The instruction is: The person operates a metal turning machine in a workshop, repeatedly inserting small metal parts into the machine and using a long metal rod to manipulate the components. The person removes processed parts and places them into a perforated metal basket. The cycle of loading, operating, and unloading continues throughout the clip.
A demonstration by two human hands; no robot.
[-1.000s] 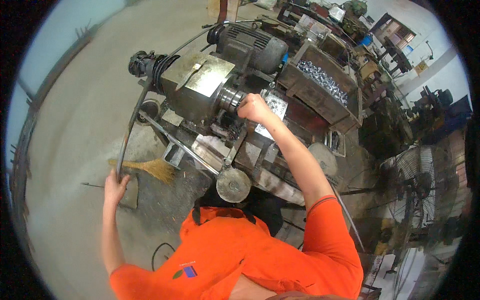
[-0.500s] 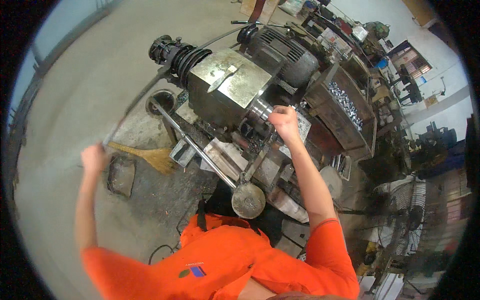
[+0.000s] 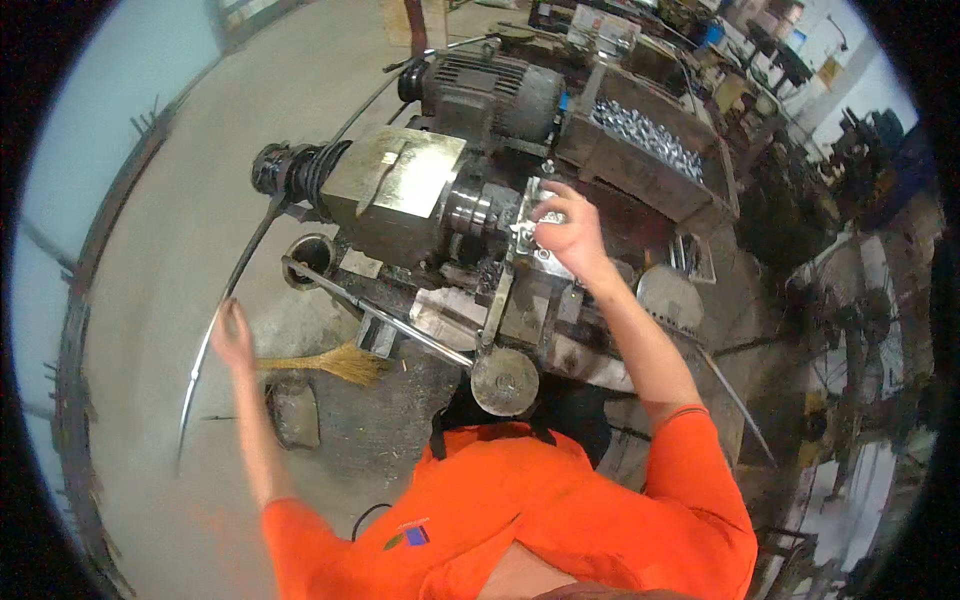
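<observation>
My left hand (image 3: 233,338) is closed round a long metal lever (image 3: 198,365), which runs from the left end of the machine's spindle down to the lower left. Over a small metal plate (image 3: 553,262) beside the chuck (image 3: 470,212), my right hand (image 3: 572,238) has its fingers curled, the index finger raised a little. Something small and shiny shows by its fingertips, too small to make out. Several small bright metal parts (image 3: 524,232) lie on that plate. The oily headstock (image 3: 385,222) carries a flat tool on its bright top cover (image 3: 425,170).
Behind stands a motor (image 3: 495,95). A metal bin (image 3: 640,172) at the right holds many shiny small parts. In front of me are a steel bar (image 3: 400,328) and a round disc (image 3: 504,382). A straw broom (image 3: 345,363) and a dustpan (image 3: 296,415) lie on the floor at left.
My right hand has gone from the chuck to above the plate, and its fingers have loosened somewhat. The left hand remains at the lever. The whole view has shifted.
</observation>
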